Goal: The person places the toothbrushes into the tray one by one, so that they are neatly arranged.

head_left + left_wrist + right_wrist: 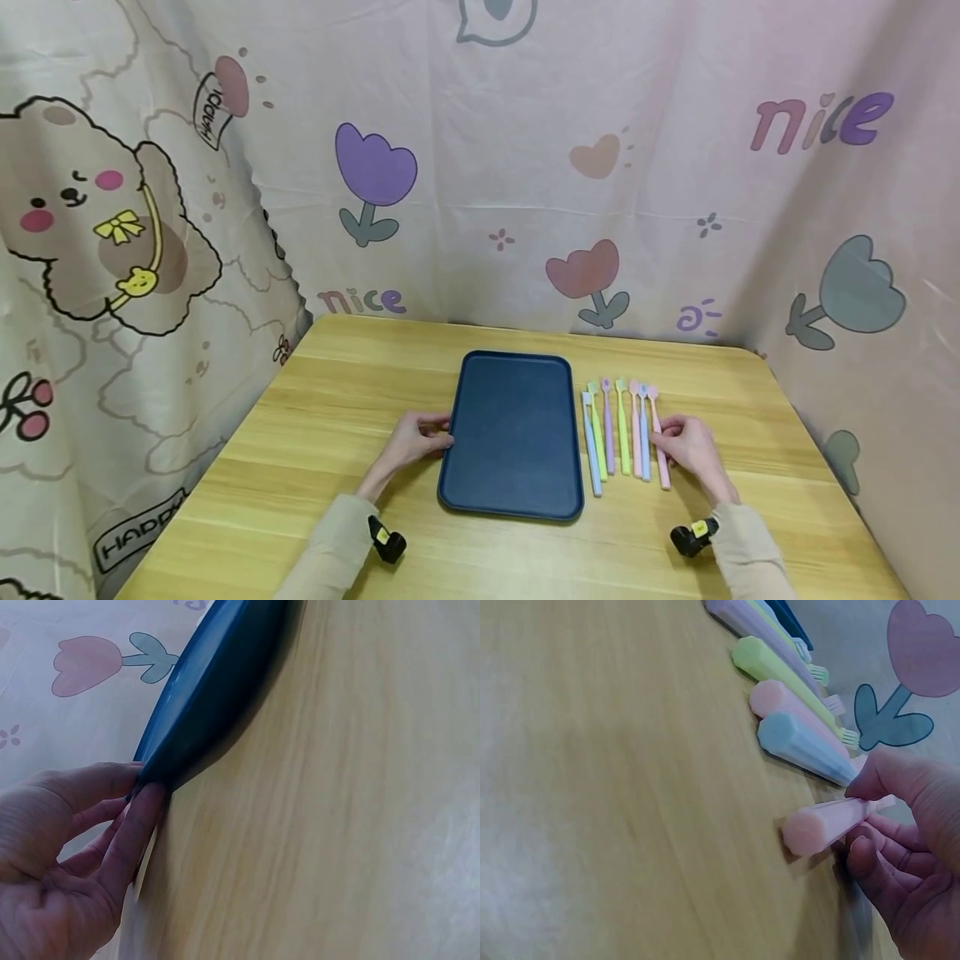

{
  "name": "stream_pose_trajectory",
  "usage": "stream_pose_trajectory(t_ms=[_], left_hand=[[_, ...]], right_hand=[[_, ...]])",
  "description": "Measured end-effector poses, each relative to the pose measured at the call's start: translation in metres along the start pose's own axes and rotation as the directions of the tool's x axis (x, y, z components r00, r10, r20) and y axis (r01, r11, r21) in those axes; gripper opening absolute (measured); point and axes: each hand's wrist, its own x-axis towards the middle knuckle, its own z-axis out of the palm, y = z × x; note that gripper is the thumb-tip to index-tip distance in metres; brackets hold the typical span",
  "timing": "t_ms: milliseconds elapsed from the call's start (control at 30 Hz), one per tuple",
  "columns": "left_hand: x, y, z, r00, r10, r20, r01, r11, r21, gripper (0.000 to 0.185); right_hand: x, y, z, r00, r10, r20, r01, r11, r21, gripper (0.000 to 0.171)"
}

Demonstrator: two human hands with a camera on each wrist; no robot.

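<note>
A dark blue rectangular tray (512, 437) lies flat on the wooden table. My left hand (417, 438) grips its left rim, thumb and fingertips at the edge; in the left wrist view, the tray's side (225, 682) rises from those fingers. To the right of the tray, several pastel toothbrushes lie in a row, heads pointing away from me. At the row's right end, my right hand (686, 446) pinches a pink toothbrush (817, 825) between thumb and fingers. Beside it are a blue toothbrush (802, 746), another pink toothbrush (780, 701) and a green toothbrush (772, 667).
Nearest the tray is another blue toothbrush (591, 446), with a green one and a purple toothbrush (608, 433) after it. A printed curtain (480, 167) hangs behind the wooden table (337, 392) and along its sides. Both wrists carry small black cameras.
</note>
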Motion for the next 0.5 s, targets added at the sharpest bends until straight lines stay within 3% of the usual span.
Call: stream_pose_trajectory(t_ms=[500], left_hand=[[0.000,0.000,0.001,1.000,-0.020,-0.006,0.020,0.999,-0.042,0.050]], right_hand=[[-0.009,-0.022,-0.006,1.000,-0.019,0.015,0.016,0.985,0.170,0.039]])
